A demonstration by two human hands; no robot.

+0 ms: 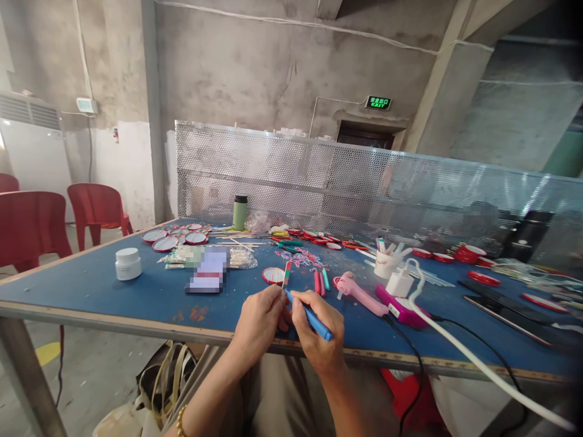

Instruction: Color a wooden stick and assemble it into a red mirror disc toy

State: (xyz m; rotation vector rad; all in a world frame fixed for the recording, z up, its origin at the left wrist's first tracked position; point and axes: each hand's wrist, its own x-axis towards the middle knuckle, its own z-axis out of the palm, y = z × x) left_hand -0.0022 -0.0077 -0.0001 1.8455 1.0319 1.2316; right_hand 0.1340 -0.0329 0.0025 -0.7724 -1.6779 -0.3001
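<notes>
My left hand (259, 318) is closed near the table's front edge, pinching a thin flat stick (286, 276) with red and green bands that points up and away. In my right hand (325, 340) is a blue marker pen (317, 323), its tip end meeting the stick close to my left fingertips. Just behind the stick lies a round red-rimmed disc (272, 276). Red and green pens (320, 283) lie beyond my right hand. A pink glue gun (362, 294) rests to the right of them.
On the left stand a white jar (128, 264) and a phone (208, 270). Red-rimmed discs (166, 243), a green bottle (240, 212) and pink-blue loops (300, 257) lie farther back. A cup of pens (385, 265), a white charger (399, 283) with cable and another phone (505, 318) occupy the right.
</notes>
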